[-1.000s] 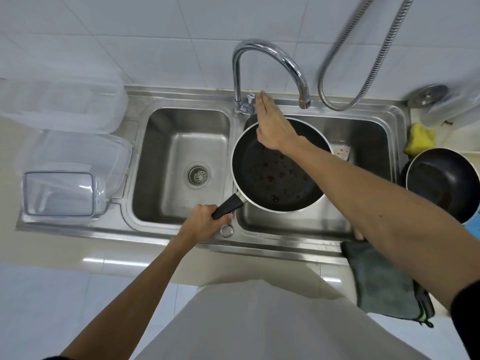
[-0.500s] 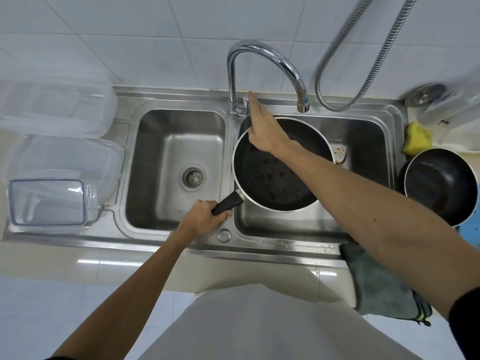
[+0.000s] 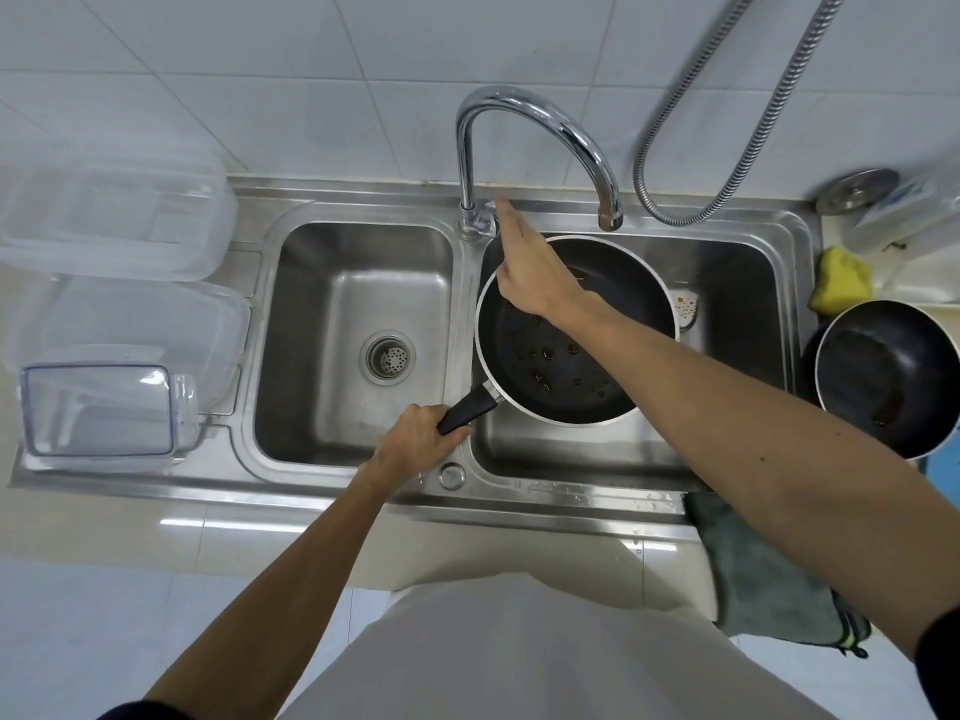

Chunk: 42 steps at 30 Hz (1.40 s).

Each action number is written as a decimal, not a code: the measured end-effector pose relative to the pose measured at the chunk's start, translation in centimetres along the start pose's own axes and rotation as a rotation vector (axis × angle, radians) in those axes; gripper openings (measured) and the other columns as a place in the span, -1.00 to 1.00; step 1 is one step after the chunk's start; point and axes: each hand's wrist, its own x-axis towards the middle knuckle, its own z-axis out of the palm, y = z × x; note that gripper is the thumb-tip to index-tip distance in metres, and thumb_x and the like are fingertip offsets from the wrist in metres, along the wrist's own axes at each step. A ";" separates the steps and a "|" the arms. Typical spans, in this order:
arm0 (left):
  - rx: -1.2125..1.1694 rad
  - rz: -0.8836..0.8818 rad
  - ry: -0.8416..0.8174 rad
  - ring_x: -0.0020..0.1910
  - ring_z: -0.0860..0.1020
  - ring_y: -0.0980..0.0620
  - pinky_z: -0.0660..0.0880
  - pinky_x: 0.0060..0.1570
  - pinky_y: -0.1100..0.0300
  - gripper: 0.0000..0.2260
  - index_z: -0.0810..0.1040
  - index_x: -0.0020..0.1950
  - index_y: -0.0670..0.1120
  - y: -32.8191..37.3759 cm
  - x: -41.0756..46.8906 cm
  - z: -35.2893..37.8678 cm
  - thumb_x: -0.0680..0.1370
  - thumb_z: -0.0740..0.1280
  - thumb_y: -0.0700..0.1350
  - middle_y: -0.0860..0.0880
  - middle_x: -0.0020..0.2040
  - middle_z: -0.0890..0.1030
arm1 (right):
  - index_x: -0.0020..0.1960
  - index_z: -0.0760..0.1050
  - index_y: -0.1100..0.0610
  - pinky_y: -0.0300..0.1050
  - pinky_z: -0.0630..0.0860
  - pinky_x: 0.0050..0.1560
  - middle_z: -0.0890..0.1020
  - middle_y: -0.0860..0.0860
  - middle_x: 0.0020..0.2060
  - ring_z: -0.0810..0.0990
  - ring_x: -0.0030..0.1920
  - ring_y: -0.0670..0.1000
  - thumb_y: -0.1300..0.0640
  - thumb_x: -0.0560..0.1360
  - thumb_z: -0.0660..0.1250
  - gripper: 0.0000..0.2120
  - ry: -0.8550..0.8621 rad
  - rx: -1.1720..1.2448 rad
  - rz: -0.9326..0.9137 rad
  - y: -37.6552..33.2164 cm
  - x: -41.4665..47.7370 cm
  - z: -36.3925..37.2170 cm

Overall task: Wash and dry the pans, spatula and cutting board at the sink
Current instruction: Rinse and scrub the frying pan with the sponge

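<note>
I see the steel sink counter (image 3: 363, 491) carrying clear plastic boxes (image 3: 114, 220) at frame left, yellow sponge (image 3: 841, 278) and dark pan (image 3: 883, 376) at right.

Clear containers (image 3: 111, 223) at left; yellow sponge (image 3: 841, 278) far right; grey towel (image 3: 763, 574) hanging front right.

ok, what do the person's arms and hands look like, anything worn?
Two bare hands, no gloves: left hand and right hand. No ring, watch or band visible. Forearms uncovered; black sleeves show only at the frame edges, left sleeve and right sleeve.
</note>
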 end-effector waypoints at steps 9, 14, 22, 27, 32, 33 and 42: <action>0.048 0.028 -0.039 -0.50 0.39 0.11 0.25 -0.43 0.33 -0.79 0.47 -0.21 -0.01 0.0 0.4 -0.1 0.52 0.41 0.04 0.06 -0.43 0.47 | 0.62 -0.02 0.30 0.02 0.31 0.48 0.19 0.26 0.57 0.36 0.49 0.23 0.39 0.51 0.30 -0.22 -0.018 -0.008 0.013 -0.5 -0.3 -0.1; 0.022 0.030 -0.025 -0.49 0.40 0.10 0.24 -0.43 0.38 -0.79 0.47 -0.20 -0.01 0.1 0.3 0.1 0.52 0.42 0.04 0.03 -0.41 0.49 | 0.62 -0.06 0.31 -0.08 0.15 0.53 0.13 0.24 0.60 0.21 0.57 0.19 0.37 0.55 0.30 -0.22 -0.038 -0.020 -0.003 -0.9 -1.2 0.1; -0.002 0.015 -0.018 -0.46 0.44 0.13 0.30 -0.47 0.44 -0.79 0.47 -0.13 -0.04 0.6 -0.1 0.0 0.53 0.44 0.03 0.10 -0.39 0.46 | 0.61 -0.04 0.34 0.01 0.27 0.49 0.12 0.30 0.58 0.30 0.52 0.26 0.39 0.54 0.30 -0.23 -0.023 -0.019 -0.052 -1.6 -2.5 1.0; -0.012 0.003 -0.029 -0.47 0.41 0.12 0.27 -0.46 0.42 -0.77 0.46 -0.18 -0.04 0.9 -0.4 -0.3 0.53 0.44 0.02 0.07 -0.41 0.46 | 0.61 -0.08 0.36 0.14 0.36 0.46 0.06 0.31 0.60 0.29 0.52 0.29 0.39 0.54 0.27 -0.23 -0.032 -0.023 -0.069 -1.5 -2.7 1.6; -0.016 0.003 -0.022 -0.51 0.36 0.12 0.27 -0.49 0.40 -0.69 0.37 -0.33 0.05 1.5 -0.9 -0.7 0.52 0.44 -0.01 0.08 -0.46 0.42 | 0.61 -0.08 0.34 0.08 0.35 0.48 0.06 0.29 0.60 0.30 0.52 0.27 0.35 0.56 0.30 -0.22 -0.038 -0.055 -0.077 -1.5 -2.5 1.3; -0.015 -0.003 -0.029 -0.50 0.37 0.11 0.26 -0.49 0.40 -0.71 0.39 -0.32 0.05 1.4 -1.1 -0.7 0.52 0.43 0.00 0.07 -0.46 0.42 | 0.62 -0.09 0.34 0.07 0.33 0.49 0.06 0.28 0.60 0.29 0.53 0.26 0.34 0.56 0.31 -0.21 -0.042 -0.060 -0.072 -1.4 -2.5 1.3; -0.056 -0.088 -0.048 -0.45 0.46 0.11 0.35 -0.45 0.43 -0.75 0.45 -0.29 0.04 2.0 -3.4 -0.8 0.53 0.44 0.01 0.08 -0.41 0.49 | 0.62 -0.09 0.33 0.08 0.21 0.56 0.07 0.26 0.61 0.15 0.59 0.23 0.29 0.55 0.35 -0.19 -0.051 -0.021 -0.027 -1.9 -2.6 1.4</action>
